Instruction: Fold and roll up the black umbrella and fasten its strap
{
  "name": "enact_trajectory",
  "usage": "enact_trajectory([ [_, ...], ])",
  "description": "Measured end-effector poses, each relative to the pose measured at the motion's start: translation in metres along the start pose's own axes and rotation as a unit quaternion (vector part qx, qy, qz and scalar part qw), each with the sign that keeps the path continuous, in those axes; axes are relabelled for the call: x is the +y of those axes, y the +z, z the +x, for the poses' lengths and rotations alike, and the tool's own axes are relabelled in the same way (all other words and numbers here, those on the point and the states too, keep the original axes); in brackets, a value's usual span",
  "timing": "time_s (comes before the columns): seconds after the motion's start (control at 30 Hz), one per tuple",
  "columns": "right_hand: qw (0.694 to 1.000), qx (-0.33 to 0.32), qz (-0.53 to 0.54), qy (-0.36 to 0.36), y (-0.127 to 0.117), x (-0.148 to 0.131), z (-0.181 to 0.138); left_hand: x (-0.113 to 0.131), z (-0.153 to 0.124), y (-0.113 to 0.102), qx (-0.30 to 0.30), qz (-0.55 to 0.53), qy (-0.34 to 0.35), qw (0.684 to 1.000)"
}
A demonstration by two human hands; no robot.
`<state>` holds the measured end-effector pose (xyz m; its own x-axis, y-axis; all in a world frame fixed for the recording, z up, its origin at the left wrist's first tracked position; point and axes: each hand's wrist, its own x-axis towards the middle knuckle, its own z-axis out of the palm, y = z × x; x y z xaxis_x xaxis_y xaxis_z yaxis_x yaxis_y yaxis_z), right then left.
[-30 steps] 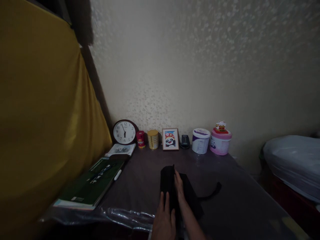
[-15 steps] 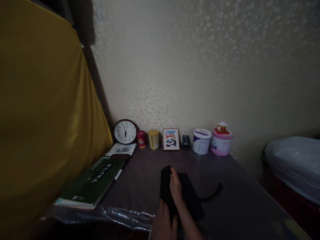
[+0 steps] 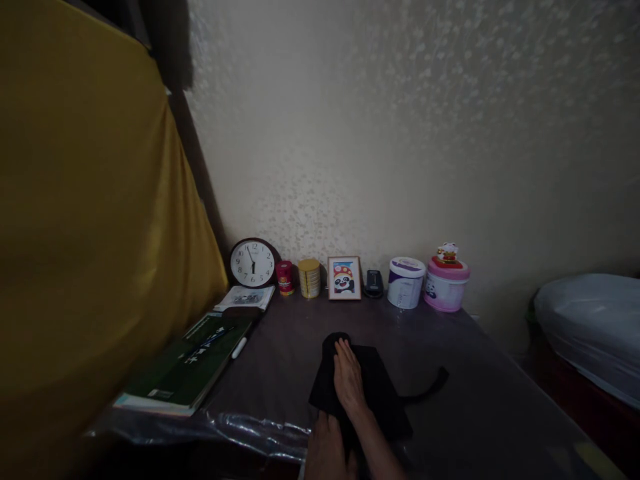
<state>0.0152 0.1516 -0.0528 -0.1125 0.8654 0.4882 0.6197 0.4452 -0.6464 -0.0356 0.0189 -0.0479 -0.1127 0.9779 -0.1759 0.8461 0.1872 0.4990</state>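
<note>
A piece of black cloth [image 3: 380,393] with a narrow strap [image 3: 427,390] trailing to the right lies on the table near its front edge. Part of the cloth is folded over on the left side. My right hand [image 3: 349,377] rests flat on this folded part, fingers stretched out and close together. Lower down, my left hand [image 3: 326,447] lies at the cloth's near left edge with its fingers extended forward. The cloth under both hands and part of the left thumb are hard to make out in the dim light.
Left on the plastic-covered table [image 3: 280,360] lie a green book [image 3: 185,373] and a white marker [image 3: 239,348]. Along the wall stand a clock [image 3: 253,263], a red can [image 3: 285,279], a yellow-lidded tin [image 3: 309,279], a panda picture frame [image 3: 344,278] and two tubs [image 3: 405,283].
The folded part of the cloth now spreads farther left and lies flatter. My right hand has turned palm down onto it. My left hand has shifted slightly down.
</note>
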Motion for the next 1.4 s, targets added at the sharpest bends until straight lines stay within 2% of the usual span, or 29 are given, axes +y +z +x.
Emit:
enact_trajectory([
  [0.2,0.999,-0.019,-0.046,0.015,-0.004,-0.006,0.0,-0.005,-0.009,0.007,0.031,-0.014,-0.015,0.999],
  [0.5,0.993,-0.08,-0.08,-0.021,-0.016,-0.022,0.01,0.001,-0.014,0.003,0.049,-0.037,-0.014,0.998],
  [0.6,0.989,-0.11,-0.097,-0.014,-0.019,-0.026,0.014,0.006,-0.017,0.001,0.053,-0.014,-0.04,0.998],
  [0.73,0.986,-0.12,-0.113,-0.008,-0.02,-0.029,0.015,0.009,-0.022,-0.001,0.064,-0.025,-0.069,0.995],
  [0.93,0.982,-0.137,-0.128,-0.01,-0.02,-0.031,0.017,0.005,-0.021,0.001,0.087,-0.025,0.002,0.996],
  [1.1,0.98,-0.146,-0.134,-0.008,-0.024,-0.037,0.016,0.002,-0.018,0.005,0.088,0.027,0.01,0.996],
  [1.23,0.982,-0.146,-0.119,-0.017,-0.032,-0.042,0.0,0.0,-0.019,0.007,0.104,0.018,0.011,0.994],
  [1.4,0.983,-0.158,-0.067,-0.063,-0.047,-0.05,-0.026,-0.007,-0.019,0.018,0.15,0.007,0.024,0.988],
])
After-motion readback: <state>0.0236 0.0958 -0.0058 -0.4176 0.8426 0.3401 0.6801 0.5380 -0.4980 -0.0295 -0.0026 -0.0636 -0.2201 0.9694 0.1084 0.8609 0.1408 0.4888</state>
